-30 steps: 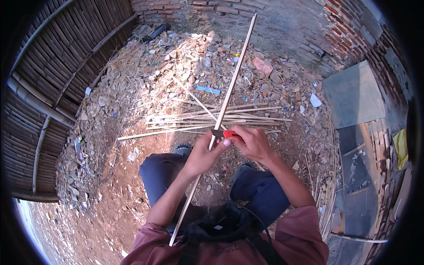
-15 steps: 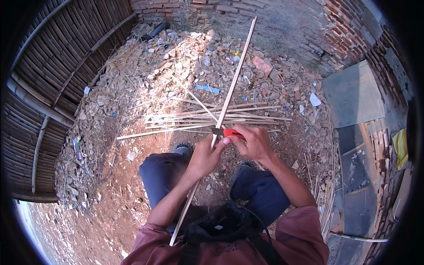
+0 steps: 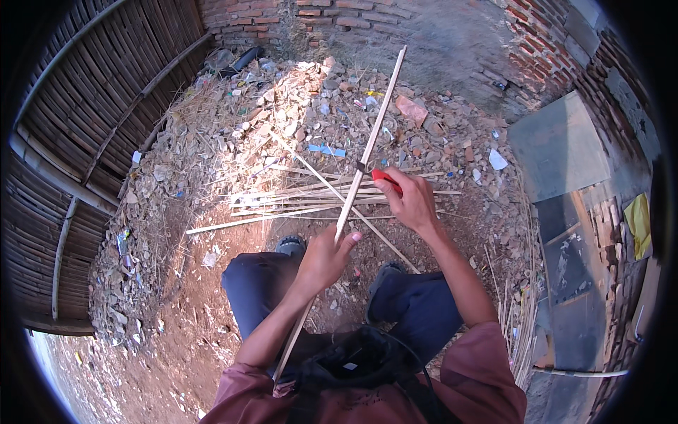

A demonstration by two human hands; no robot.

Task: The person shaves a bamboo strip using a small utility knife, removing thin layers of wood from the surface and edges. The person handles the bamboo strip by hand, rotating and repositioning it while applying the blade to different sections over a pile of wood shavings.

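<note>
A long pale strip, seemingly split bamboo (image 3: pixel 369 150), slants from my lap up toward the far wall. My left hand (image 3: pixel 323 261) is closed around its lower part, thumb sticking out to the right. In my right hand (image 3: pixel 413 203) is a red-handled utility knife (image 3: pixel 385 177), its dark blade lying across the strip well above my left hand. Beneath, several similar strips (image 3: pixel 311 199) lie roughly crosswise on the ground. One more loose strip (image 3: pixel 385 242) crosses them diagonally, running down between my feet.
Rubble (image 3: pixel 282 106) with litter covers the ground ahead, up to a brick wall (image 3: pixel 339 18). A bamboo slat wall (image 3: pixel 85 106) stands at left. Boards (image 3: pixel 561 148) lean at right, near a yellow sheet (image 3: pixel 638 226). My bent legs (image 3: pixel 258 283) flank the work.
The knife in my right hand has slid up and away along the strip, from beside my left hand. My left hand keeps its grip, shifted slightly nearer to me.
</note>
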